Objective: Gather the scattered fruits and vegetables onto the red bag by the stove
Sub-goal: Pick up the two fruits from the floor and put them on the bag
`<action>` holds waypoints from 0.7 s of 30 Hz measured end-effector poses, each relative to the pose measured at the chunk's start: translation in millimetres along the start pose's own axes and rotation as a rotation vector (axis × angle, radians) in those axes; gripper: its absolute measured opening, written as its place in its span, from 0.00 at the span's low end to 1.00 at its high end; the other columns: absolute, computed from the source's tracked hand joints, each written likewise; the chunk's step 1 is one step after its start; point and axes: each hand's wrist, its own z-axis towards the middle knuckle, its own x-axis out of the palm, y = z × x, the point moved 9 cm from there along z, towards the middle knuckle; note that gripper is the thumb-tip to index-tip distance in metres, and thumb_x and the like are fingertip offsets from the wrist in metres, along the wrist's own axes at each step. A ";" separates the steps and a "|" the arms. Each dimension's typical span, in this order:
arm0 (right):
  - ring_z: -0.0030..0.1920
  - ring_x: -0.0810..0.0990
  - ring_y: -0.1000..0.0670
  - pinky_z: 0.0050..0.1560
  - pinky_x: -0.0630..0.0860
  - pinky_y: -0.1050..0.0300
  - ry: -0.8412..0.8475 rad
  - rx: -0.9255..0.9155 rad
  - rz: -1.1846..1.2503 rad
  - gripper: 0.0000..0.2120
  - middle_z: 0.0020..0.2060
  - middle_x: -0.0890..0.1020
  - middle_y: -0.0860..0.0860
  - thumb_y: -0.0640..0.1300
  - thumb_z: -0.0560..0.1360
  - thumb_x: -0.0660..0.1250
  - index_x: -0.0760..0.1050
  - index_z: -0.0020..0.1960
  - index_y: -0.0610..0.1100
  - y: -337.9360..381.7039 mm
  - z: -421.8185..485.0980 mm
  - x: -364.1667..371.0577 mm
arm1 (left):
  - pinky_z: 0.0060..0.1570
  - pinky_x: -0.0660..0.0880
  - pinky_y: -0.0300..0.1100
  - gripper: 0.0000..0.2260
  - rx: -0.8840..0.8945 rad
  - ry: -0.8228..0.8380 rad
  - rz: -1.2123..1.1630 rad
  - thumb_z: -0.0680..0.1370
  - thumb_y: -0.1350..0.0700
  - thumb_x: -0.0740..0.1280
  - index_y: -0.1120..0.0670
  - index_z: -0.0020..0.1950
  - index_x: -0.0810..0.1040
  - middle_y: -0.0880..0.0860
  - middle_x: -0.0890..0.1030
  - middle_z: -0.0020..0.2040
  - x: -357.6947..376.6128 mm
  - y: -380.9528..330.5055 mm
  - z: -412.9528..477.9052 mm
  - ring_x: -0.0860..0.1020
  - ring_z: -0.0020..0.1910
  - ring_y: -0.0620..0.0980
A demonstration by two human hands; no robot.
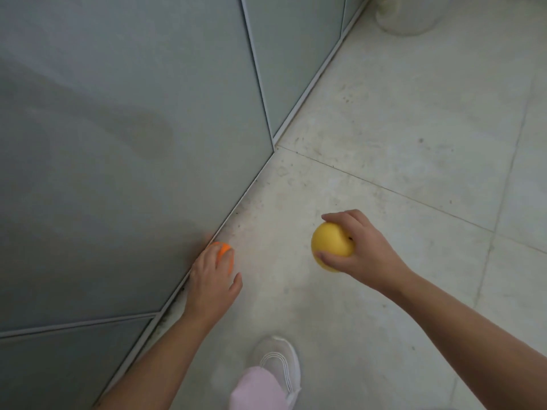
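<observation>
1. The left hand (pixel 211 275) is reaching down to the floor's edge, palm down, fingers spread and draping over an orange fruit (pixel 222 250). Whether the fingers are actually gripping it — cannot tell; the hand is blurred.
2. The orange fruit is lying on the floor right against the base of the grey-green cabinet panels (pixel 124 143), mostly hidden under the fingers.
3. The right hand (pixel 359 247) is hovering above the floor, forearm coming in from the lower right, fingers and thumb clamped around a round yellow fruit (pixel 330 245). A small dark stem spot is showing near the knuckles.
4. The two fruits are sitting well apart, bare tile between them.
5. A white vessel (pixel 405 16) is standing at the top right, cut off by the frame — contents not visible.
6. The pale tiled floor (pixel 399 128) is looking scuffed and speckled, with dark grime along the cabinet base.
7. A white shoe (pixel 281 365) and a pink trouser leg (pixel 256 392) are showing at the bottom centre.
</observation>
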 end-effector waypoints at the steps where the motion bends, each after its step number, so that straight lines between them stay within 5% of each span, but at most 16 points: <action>1: 0.52 0.70 0.55 0.50 0.65 0.65 -0.002 0.010 0.020 0.27 0.53 0.69 0.56 0.48 0.65 0.74 0.70 0.62 0.52 1.0 1.6 2.7 | 0.47 0.77 0.55 0.22 -0.014 -0.003 0.000 0.67 0.49 0.58 0.61 0.54 0.75 0.64 0.76 0.54 1.4 3.3 0.0 0.76 0.52 0.64; 8: 0.53 0.69 0.56 0.46 0.65 0.73 0.029 0.044 0.038 0.27 0.54 0.70 0.55 0.48 0.66 0.74 0.70 0.62 0.53 -0.4 3.5 21.3 | 0.43 0.76 0.54 0.23 -0.038 -0.107 0.002 0.58 0.60 0.77 0.61 0.51 0.78 0.63 0.77 0.53 -1.0 9.7 3.4 0.67 0.53 0.57; 13: 0.51 0.70 0.56 0.45 0.65 0.75 0.022 0.073 0.043 0.27 0.54 0.70 0.55 0.48 0.66 0.74 0.70 0.62 0.53 -7.1 3.9 23.0 | 0.46 0.75 0.52 0.18 0.003 -0.178 -0.045 0.64 0.56 0.70 0.58 0.52 0.75 0.61 0.76 0.54 -2.7 4.8 0.6 0.68 0.51 0.57; 21: 0.52 0.70 0.56 0.46 0.64 0.72 0.016 0.120 0.087 0.26 0.56 0.70 0.55 0.47 0.66 0.74 0.70 0.62 0.53 -15.7 0.7 23.9 | 0.42 0.75 0.51 0.19 -0.155 -0.150 -0.187 0.60 0.64 0.78 0.62 0.49 0.79 0.62 0.76 0.50 2.9 6.0 3.3 0.74 0.45 0.64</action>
